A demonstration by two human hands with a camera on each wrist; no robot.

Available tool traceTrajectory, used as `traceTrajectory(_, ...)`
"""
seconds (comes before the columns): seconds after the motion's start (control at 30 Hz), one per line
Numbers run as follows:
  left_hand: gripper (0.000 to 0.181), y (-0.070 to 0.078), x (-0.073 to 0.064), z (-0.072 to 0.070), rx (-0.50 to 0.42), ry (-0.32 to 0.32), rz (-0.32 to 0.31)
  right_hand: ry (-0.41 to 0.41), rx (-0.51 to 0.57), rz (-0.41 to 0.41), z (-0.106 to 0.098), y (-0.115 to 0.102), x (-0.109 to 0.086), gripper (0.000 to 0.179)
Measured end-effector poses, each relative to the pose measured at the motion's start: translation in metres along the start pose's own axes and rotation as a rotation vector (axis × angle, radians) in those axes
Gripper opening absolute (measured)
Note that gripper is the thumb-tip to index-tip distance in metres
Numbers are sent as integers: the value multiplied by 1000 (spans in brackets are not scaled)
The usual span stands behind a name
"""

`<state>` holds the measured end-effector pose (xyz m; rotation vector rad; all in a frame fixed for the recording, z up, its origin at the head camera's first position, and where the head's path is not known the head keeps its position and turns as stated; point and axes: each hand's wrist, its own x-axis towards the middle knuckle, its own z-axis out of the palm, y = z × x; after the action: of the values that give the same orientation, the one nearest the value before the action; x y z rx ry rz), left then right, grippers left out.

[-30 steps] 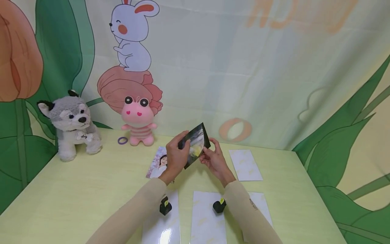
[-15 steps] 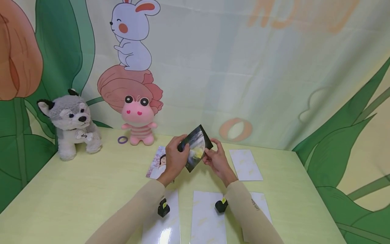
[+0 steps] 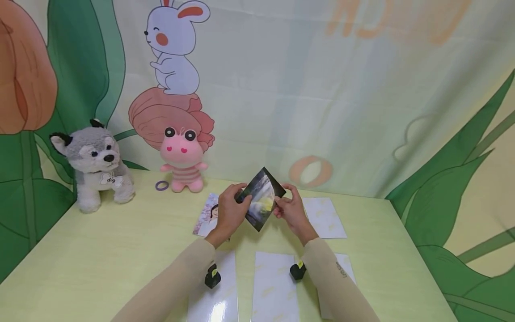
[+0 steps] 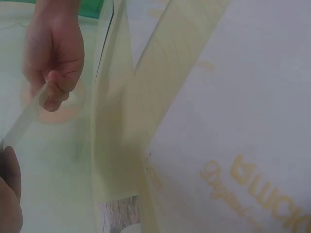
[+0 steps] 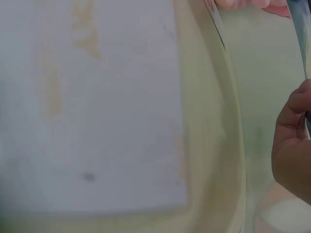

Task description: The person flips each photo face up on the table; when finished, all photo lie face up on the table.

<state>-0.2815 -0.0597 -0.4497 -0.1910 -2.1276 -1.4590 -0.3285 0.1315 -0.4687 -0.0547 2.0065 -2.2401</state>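
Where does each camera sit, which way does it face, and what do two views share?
Head: on the head, facing forward and down at the table; left hand, right hand and sleeves show.
Left wrist: on that wrist, turned sideways, past a white sheet to the backdrop; shows the right hand, part of the left.
Right wrist: on that wrist, likewise turned, past a white sheet to the backdrop; part of the right hand.
Both wrist views share the held photo and orange ring.

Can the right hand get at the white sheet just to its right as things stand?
Probably yes: the white sheet lies just right of the right hand with nothing seen on top. The hand would likely need to let go of the dark photo it pinches first.
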Motion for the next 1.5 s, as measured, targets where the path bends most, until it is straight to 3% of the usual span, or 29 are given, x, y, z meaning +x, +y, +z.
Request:
traceTrajectory(0.2, 32, -2, -1, -4, -19, -107, -59, 15, -73, -5, -8, -1, 2, 49)
traceTrajectory(0.47, 48, -3, 1, -11, 48, -390, -104, 49, -182, -38, -17, -6, -2, 44)
traceTrajectory(0.63, 60, -2, 3, -13, 37, -502, -119, 38, -205, -43, -20, -7, -2, 43)
traceTrajectory(0.9, 66, 1, 3, -14, 55, -574, -134, 24, -213, -49, -24, -8, 1, 45)
traceTrajectory(1.13, 67, -1, 3, -13, 157, -617, -103, 7, -282, -47, -27, -14, 1, 51)
traceTrajectory(1.5, 70, -8, 1, -7, 250, -725, -171, -81, -581, -47, -28, -13, 10, 70)
